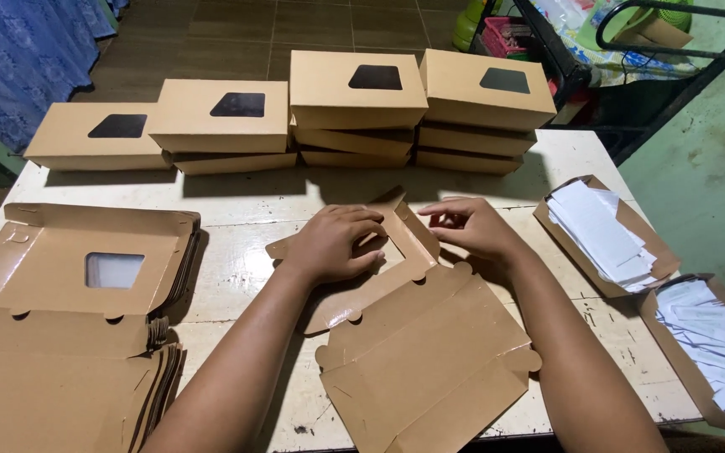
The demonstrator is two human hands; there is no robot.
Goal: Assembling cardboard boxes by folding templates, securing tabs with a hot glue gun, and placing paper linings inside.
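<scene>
Unfolded brown cardboard box blank [425, 352] sprawls across the white table [245, 226], its windowed flap raised between two hands: the left hand [333, 243] presses flat on the flap's inner face, the right hand [472, 226] pinches its far edge.

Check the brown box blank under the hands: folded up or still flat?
Mostly flat. The box blank lies spread on the table; only its window flap is raised under the left hand and right hand.
</scene>
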